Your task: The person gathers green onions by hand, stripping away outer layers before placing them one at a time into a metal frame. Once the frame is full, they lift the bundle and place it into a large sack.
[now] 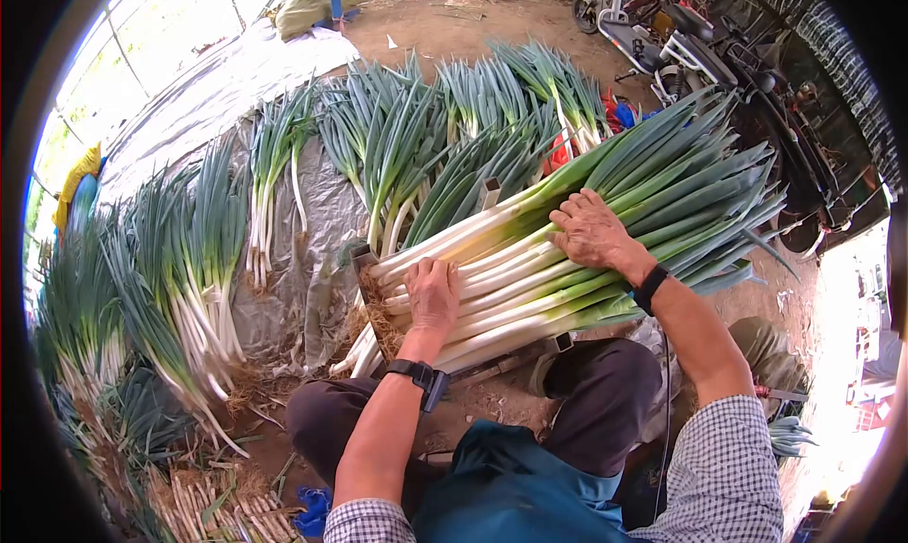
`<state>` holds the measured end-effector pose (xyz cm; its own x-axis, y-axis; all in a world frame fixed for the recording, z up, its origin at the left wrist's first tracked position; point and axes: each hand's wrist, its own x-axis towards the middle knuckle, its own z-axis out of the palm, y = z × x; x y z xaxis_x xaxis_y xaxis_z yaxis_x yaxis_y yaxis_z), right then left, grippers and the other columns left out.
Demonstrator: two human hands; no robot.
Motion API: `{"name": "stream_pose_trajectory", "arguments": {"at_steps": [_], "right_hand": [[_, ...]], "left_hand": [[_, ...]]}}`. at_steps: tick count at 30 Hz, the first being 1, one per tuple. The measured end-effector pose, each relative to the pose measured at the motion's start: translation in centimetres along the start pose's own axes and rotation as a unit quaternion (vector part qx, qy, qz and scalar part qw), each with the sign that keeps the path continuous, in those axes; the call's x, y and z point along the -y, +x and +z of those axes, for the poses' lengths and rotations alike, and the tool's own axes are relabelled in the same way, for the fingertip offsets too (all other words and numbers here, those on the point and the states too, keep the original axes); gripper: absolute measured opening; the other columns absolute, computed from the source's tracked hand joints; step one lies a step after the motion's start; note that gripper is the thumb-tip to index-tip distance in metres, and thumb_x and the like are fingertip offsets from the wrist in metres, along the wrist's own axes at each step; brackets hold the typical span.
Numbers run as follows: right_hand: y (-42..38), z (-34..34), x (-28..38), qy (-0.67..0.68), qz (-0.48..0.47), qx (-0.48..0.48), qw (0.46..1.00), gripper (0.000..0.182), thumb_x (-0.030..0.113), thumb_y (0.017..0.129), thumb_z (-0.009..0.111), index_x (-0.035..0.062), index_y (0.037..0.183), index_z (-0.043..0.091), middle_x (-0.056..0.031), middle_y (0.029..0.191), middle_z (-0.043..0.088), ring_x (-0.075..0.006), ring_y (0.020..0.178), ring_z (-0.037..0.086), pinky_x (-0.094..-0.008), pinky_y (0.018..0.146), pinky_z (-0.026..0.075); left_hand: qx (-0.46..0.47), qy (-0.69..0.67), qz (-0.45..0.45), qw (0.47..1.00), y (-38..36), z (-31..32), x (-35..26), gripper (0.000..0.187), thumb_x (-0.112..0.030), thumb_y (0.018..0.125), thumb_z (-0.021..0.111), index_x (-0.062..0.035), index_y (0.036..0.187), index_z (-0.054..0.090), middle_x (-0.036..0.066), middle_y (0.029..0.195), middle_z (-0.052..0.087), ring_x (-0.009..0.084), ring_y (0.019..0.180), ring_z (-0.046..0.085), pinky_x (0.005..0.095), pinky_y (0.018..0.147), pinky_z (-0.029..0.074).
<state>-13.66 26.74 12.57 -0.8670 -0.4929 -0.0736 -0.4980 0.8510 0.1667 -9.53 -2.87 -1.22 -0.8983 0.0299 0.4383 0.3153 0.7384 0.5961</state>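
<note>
At the far left, a yellow sack (78, 179) is near the edge of the place, and beside it many leek bunches (203, 302) lie side by side, with their green leaves pointing away from the person. Lower down, a pile of thin pale stalks (222, 510) is on the ground, and a blue cloth (312, 512) is just beside it. A grey sheet (293, 259) spreads under part of the bunches. In the middle, the big load of leeks (501, 302) lies across a metal rack (375, 302), in front of the person's knees; its roots are on the left, against the rack's end plate. The left hand (433, 295), with a black watch (421, 380) on the wrist, rests on the white stems near the roots; its fingers are bent, but I cannot tell if they grip. Further right, the right hand (591, 229), with a black band (652, 288), lies where white becomes green; its fingers are a little curved over the stems, not clenched. The leaves spread to the right, and beyond them a scooter (695, 51) is parked.
</note>
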Motion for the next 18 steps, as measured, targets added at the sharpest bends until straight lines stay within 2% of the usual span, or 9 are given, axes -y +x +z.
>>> {"name": "stream_pose_trajectory", "arguments": {"at_steps": [4, 6, 8, 11, 12, 14, 15, 16, 18], "right_hand": [[-1.0, -0.8, 1.0, 0.004, -0.001, 0.027, 1.0, 0.063, 0.055, 0.096, 0.057, 0.0036, 0.131, 0.063, -0.0211, 0.131, 0.061, -0.0379, 0.131, 0.051, -0.0507, 0.12, 0.027], [-1.5, 0.8, 1.1, 0.005, -0.001, -0.008, 1.0, 0.067, 0.056, 0.095, 0.057, 0.0034, 0.137, 0.059, -0.0228, 0.138, 0.058, -0.0394, 0.136, 0.047, -0.0505, 0.122, 0.024], [-1.1, 0.6, 1.7, 0.012, 0.032, 0.039, 0.999, 0.07, 0.055, 0.096, 0.058, 0.0034, 0.143, 0.055, -0.0242, 0.146, 0.051, -0.0404, 0.142, 0.04, -0.05, 0.124, 0.02], [-1.1, -0.8, 2.2, 0.01, 0.033, 0.052, 0.998, 0.068, 0.051, 0.095, 0.06, 0.0023, 0.142, 0.055, -0.0237, 0.15, 0.048, -0.0394, 0.144, 0.037, -0.0504, 0.124, 0.021], [-1.2, 0.0, 1.9, 0.004, 0.032, 0.039, 0.999, 0.067, 0.05, 0.095, 0.061, 0.0018, 0.142, 0.055, -0.0238, 0.149, 0.048, -0.0392, 0.144, 0.037, -0.0506, 0.124, 0.021], [-1.5, 0.7, 2.2, 0.0, 0.02, 0.026, 0.999, 0.065, 0.047, 0.096, 0.06, -0.0005, 0.14, 0.056, -0.0243, 0.148, 0.049, -0.0391, 0.143, 0.038, -0.0506, 0.123, 0.022], [-1.7, 0.8, 2.2, 0.003, 0.018, 0.017, 1.0, 0.064, 0.045, 0.095, 0.061, -0.001, 0.14, 0.056, -0.0244, 0.147, 0.049, -0.0394, 0.143, 0.039, -0.0502, 0.123, 0.023], [-1.7, 0.8, 2.2, 0.005, 0.017, 0.006, 1.0, 0.064, 0.044, 0.094, 0.062, -0.0015, 0.139, 0.056, -0.0246, 0.146, 0.05, -0.0398, 0.142, 0.039, -0.0498, 0.123, 0.023], [-1.4, 0.2, 2.5, 0.013, 0.013, 0.002, 1.0, 0.063, 0.041, 0.093, 0.064, -0.002, 0.139, 0.056, -0.0245, 0.146, 0.05, -0.04, 0.142, 0.039, -0.0497, 0.122, 0.024]], "left_hand": [[0.034, 0.029, -0.022, 0.999, 0.2, -0.4, -0.2, 0.018, -0.022, 0.095, 0.063, -0.0052, 0.091, 0.066, 0.016, 0.099, 0.064, 0.0365, 0.1, 0.059, 0.0507, 0.09, 0.043], [0.104, 0.05, -0.055, 0.992, 0.6, 1.4, 0.9, 0.02, -0.025, 0.093, 0.063, -0.0054, 0.09, 0.067, 0.016, 0.099, 0.065, 0.0368, 0.1, 0.061, 0.0514, 0.091, 0.044], [0.159, 0.036, -0.09, 0.983, 1.1, 1.3, 1.5, 0.023, -0.027, 0.095, 0.061, -0.0055, 0.1, 0.069, 0.019, 0.112, 0.069, 0.0393, 0.116, 0.06, 0.0548, 0.099, 0.043], [0.273, 0.012, -0.058, 0.96, 3.6, -3.0, 2.7, 0.022, -0.026, 0.096, 0.061, -0.0107, 0.108, 0.072, 0.016, 0.116, 0.071, 0.0367, 0.108, 0.065, 0.0512, 0.093, 0.05], [0.325, 0.003, -0.022, 0.945, 5.3, -5.9, 3.6, 0.021, -0.024, 0.097, 0.06, -0.0115, 0.109, 0.072, 0.016, 0.118, 0.071, 0.0348, 0.104, 0.067, 0.0488, 0.09, 0.052], [0.291, -0.033, -0.021, 0.956, 7.8, -16.0, 3.8, 0.021, -0.023, 0.101, 0.056, -0.01, 0.109, 0.071, 0.016, 0.11, 0.071, 0.0303, 0.094, 0.068, 0.0434, 0.084, 0.056], [0.274, -0.058, -0.093, 0.955, 8.1, -21.5, 3.7, 0.021, -0.022, 0.104, 0.054, -0.0109, 0.112, 0.07, 0.01, 0.102, 0.07, 0.0226, 0.092, 0.065, 0.0393, 0.085, 0.055], [0.223, -0.021, -0.116, 0.968, 8.2, -25.4, 5.2, 0.024, -0.027, 0.105, 0.054, -0.0111, 0.115, 0.068, 0.008, 0.102, 0.067, 0.0202, 0.092, 0.063, 0.0379, 0.087, 0.054], [0.225, 0.063, -0.209, 0.95, 7.1, -32.3, 7.8, 0.031, -0.035, 0.107, 0.051, -0.0101, 0.115, 0.068, 0.009, 0.107, 0.066, 0.0188, 0.09, 0.061, 0.0359, 0.086, 0.053]]}}
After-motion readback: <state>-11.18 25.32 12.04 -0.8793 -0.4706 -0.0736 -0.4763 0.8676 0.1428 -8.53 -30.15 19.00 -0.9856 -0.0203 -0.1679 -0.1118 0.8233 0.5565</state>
